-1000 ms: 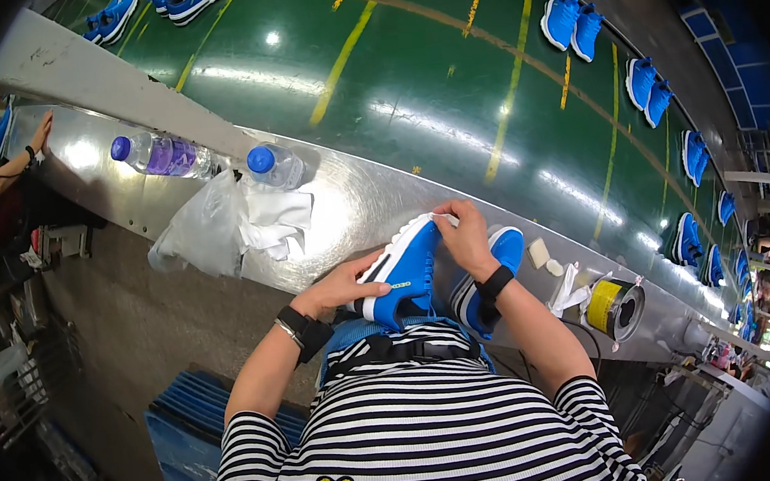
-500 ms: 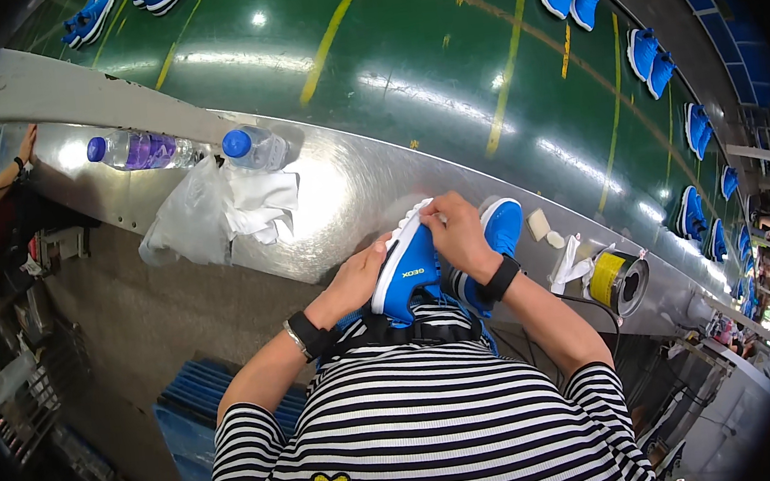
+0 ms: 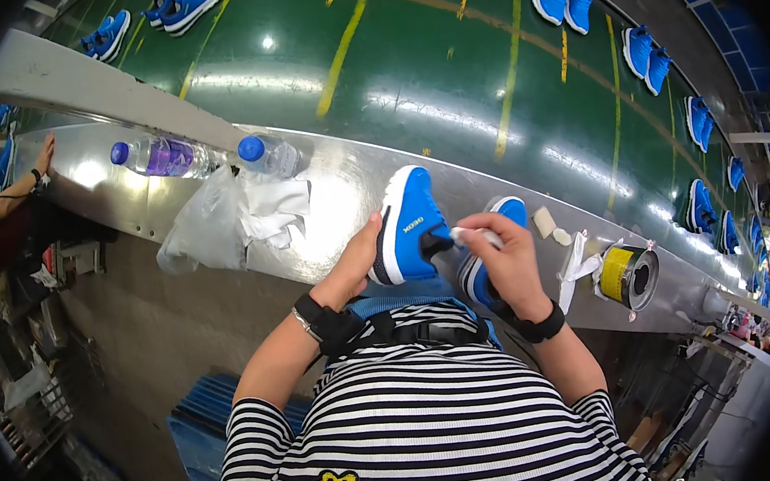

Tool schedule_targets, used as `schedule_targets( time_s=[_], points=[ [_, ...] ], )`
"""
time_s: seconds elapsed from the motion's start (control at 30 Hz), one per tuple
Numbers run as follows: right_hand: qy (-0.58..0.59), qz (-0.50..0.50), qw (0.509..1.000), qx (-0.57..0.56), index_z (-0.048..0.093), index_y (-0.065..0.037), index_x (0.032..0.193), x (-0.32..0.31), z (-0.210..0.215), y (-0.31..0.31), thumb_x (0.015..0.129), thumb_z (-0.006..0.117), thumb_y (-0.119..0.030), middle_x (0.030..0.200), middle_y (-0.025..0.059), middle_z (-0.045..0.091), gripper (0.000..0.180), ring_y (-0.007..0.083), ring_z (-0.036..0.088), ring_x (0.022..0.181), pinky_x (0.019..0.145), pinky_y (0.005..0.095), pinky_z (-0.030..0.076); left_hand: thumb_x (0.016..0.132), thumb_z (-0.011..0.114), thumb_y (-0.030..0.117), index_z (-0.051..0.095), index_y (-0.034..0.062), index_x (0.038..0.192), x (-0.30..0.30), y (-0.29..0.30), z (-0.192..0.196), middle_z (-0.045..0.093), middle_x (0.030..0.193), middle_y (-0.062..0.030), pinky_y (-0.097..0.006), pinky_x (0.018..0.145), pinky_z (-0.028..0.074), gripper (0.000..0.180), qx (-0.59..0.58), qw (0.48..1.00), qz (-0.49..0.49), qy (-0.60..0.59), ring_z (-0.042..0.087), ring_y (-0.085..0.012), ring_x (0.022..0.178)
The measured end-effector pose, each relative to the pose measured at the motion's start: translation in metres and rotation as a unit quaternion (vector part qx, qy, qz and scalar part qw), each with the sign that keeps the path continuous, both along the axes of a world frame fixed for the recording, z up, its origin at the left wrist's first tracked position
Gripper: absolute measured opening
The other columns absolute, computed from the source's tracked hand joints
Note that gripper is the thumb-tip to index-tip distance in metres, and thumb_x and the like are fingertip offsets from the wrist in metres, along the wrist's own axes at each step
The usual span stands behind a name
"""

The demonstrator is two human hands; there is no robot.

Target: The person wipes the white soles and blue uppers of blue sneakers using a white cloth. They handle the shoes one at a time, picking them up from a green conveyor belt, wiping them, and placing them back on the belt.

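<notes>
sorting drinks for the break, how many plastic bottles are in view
2: a purple-labelled bottle on the metal ledge at left, and a blue-capped clear bottle just right of it, beyond the white cloth. Others may be hidden in the dark edges.

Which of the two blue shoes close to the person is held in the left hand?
The left shoe, tipped with one side facing up, in the left hand. The other shoe, to its right, is partly hidden by the right hand.
</notes>
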State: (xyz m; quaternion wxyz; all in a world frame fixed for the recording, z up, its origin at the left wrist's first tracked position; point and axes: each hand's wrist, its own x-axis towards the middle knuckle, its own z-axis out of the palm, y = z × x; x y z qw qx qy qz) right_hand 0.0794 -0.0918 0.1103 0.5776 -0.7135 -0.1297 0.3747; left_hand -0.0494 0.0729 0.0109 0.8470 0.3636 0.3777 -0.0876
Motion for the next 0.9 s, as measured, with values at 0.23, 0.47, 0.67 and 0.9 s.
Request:
schedule_targets(
  time_s=[0.23, 0.47, 0.67, 0.9],
  points=[
    [-0.123, -0.11, 0.986, 0.024, 0.062, -0.002, 0.095, -0.02, 0.0, -0.024, 0.086, 0.063, -0.007, 0.085, 0.0002, 0.061, 0.011, 0.0049, 0.053, 0.074, 0.067, 0.019, 0.043, 0.094, 0.029, 0.056, 0.043, 0.0139, 0.131, 0.018, 0.007, 0.023, 0.055, 0.123, -0.0133, -0.055, 0.087, 0.046, 0.058, -0.128, 0.991, 0.04, 0.01, 0.056, -0.0319, 0.108],
    [-0.35, 0.009, 0.937, 0.015, 0.063, -0.005, 0.089, -0.035, -0.024, -0.014, 0.077, 0.066, -0.001, 0.08, 0.0084, 0.06, 0.013, 0.0189, 0.06, 0.076, 0.07, 0.0275, 0.047, 0.094, 0.031, 0.05, 0.048, 0.0061, 0.125, 0.028, -0.007, 0.019, 0.054, 0.122, -0.0188, -0.052, 0.089, 0.045, 0.057, -0.312, 0.947, 0.064, -0.027, 0.053, -0.034, 0.11],
    [-0.218, -0.254, 0.936, -0.11, 0.061, 0.0, 0.093, -0.004, -0.033, -0.123, 0.087, 0.059, -0.008, 0.085, 0.0037, 0.062, 0.011, 0.009, 0.056, 0.08, 0.07, 0.0235, 0.045, 0.093, 0.033, 0.049, 0.044, 0.0013, 0.128, 0.027, -0.007, 0.007, 0.053, 0.12, -0.0232, -0.051, 0.086, 0.048, 0.06, -0.345, 0.935, 0.053, -0.066, 0.055, -0.0371, 0.107],
    [-0.4, -0.167, 0.847, -0.308, 0.057, -0.007, 0.113, 0.0, -0.152, -0.175, 0.079, 0.059, -0.005, 0.112, 0.0168, 0.054, 0.034, 0.0315, 0.055, 0.098, 0.084, 0.0408, 0.045, 0.097, 0.033, 0.035, 0.041, 0.0021, 0.13, 0.029, -0.022, -0.044, 0.052, 0.127, -0.0151, -0.044, 0.1, 0.04, 0.047, -0.109, 0.994, -0.028, 0.014, 0.051, -0.0288, 0.117]
  ],
)
